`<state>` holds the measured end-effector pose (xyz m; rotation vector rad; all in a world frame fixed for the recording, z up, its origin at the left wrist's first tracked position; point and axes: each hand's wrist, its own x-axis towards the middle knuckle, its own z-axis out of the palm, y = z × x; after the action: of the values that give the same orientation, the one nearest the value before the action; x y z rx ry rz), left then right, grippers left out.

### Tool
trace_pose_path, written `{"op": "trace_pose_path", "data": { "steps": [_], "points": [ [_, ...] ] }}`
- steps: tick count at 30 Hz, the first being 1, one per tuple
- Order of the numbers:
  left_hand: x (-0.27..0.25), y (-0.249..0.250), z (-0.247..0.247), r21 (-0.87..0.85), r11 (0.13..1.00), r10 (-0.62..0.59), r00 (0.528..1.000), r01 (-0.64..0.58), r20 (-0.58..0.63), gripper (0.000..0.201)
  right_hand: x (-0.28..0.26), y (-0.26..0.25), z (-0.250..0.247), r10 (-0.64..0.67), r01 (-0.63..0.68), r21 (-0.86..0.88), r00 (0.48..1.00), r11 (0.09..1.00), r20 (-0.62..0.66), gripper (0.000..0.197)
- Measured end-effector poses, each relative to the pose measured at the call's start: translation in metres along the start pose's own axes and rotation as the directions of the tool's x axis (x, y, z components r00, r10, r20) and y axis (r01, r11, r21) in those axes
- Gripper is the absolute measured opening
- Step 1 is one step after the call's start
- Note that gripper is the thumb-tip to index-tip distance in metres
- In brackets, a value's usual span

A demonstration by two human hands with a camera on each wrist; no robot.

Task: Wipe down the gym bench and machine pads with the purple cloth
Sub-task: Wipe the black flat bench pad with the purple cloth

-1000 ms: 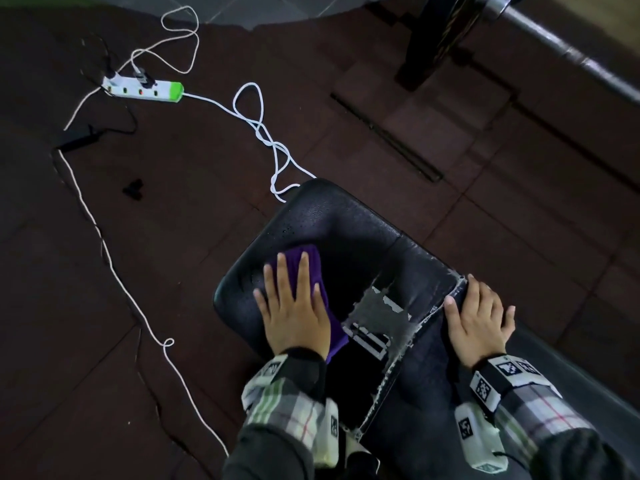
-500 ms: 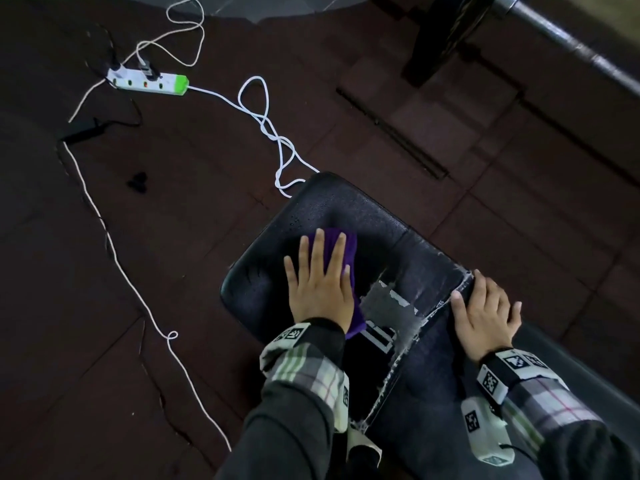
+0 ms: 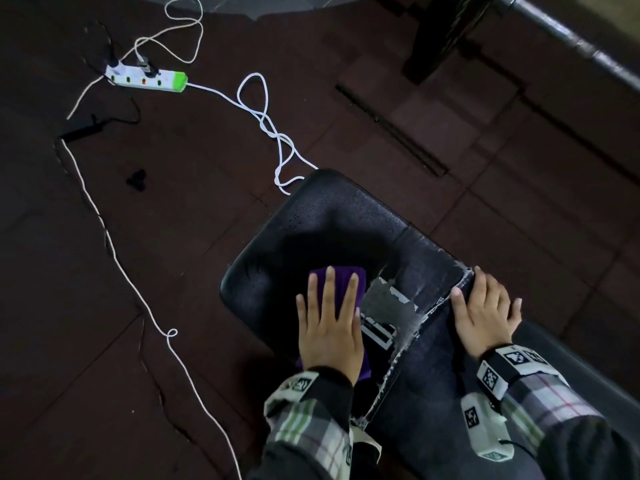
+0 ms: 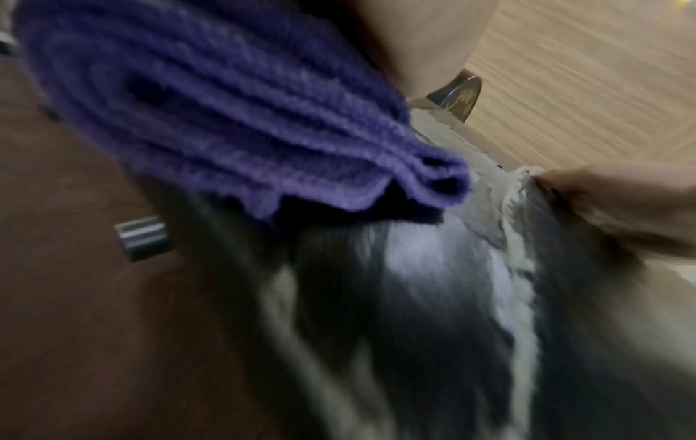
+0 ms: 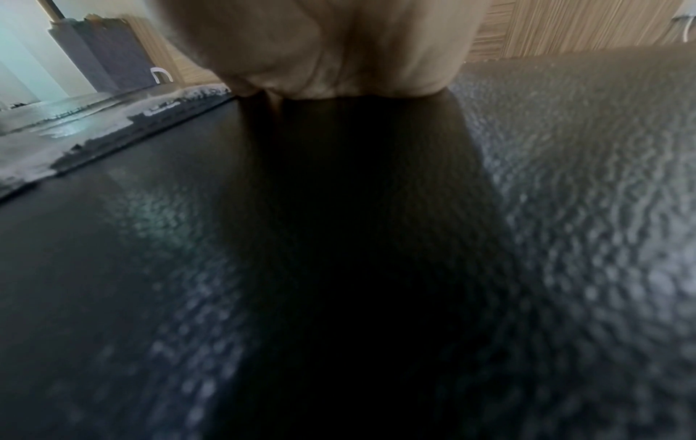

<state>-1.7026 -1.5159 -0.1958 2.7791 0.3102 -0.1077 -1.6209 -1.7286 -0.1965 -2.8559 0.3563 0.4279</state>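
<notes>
Pulled back toward the torn patch [image 3: 388, 306], the left hand [image 3: 329, 337] presses the purple cloth [image 3: 341, 282] flat-fingered on the gym bench pad [image 3: 311, 230]; right hand [image 3: 483, 317] rests open beside.

The head view looks steeply down from above the person onto the black table [image 3: 322, 230] and the dark floor [image 3: 173, 237] to its left and far side, with both forearms entering from the near edge. The left wrist view sits very close, low over the pad, facing along the left hand [image 4: 418, 35] toward the far right; it is blurred. The right wrist view lies almost on the pad, facing along the right hand [image 5: 327, 44]. All three share the torn strip [image 3: 391, 306] of the pad; the left wrist view also catches the right hand [image 4: 617, 199].
</notes>
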Motion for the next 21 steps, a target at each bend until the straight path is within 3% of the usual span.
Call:
{"op": "trace_pose_path", "data": {
  "steps": [3,6,9,12,14,17,21],
  "points": [
    [0.028,-0.01,-0.006,0.032,0.999,0.005,1.0,-0.005,-0.005,0.052,0.0,0.001,0.001,0.001,-0.001,0.003,1.0,1.0,-0.001,0.088],
    [0.043,-0.032,-0.012,0.012,0.992,-0.124,0.99,0.125,-0.062,0.052,0.0,0.001,0.001,0.001,-0.001,0.01,1.0,1.0,-0.02,0.088],
    [0.036,-0.055,-0.016,-0.042,0.962,-0.274,0.955,0.271,-0.11,0.053,-0.001,-0.001,0.002,0.009,-0.008,0.021,0.999,1.0,-0.041,0.089],
    [0.006,-0.068,-0.013,-0.077,0.938,-0.348,0.924,0.339,-0.159,0.051,0.0,-0.002,0.001,0.01,-0.009,0.021,0.999,1.0,-0.039,0.091],
    [-0.019,-0.064,-0.008,-0.068,0.939,-0.343,0.925,0.337,-0.161,0.051,0.0,-0.002,0.002,0.012,-0.011,0.02,0.999,1.0,-0.044,0.092],
    [-0.042,-0.045,0.0,-0.045,0.972,-0.233,0.965,0.229,-0.123,0.051,-0.001,-0.002,0.003,0.011,-0.01,0.019,0.998,1.0,-0.059,0.091],
    [-0.026,-0.031,0.0,-0.054,0.99,-0.138,0.986,0.134,-0.093,0.051,-0.001,-0.002,0.002,0.003,-0.002,0.017,0.998,1.0,-0.067,0.091]
  ]
}}
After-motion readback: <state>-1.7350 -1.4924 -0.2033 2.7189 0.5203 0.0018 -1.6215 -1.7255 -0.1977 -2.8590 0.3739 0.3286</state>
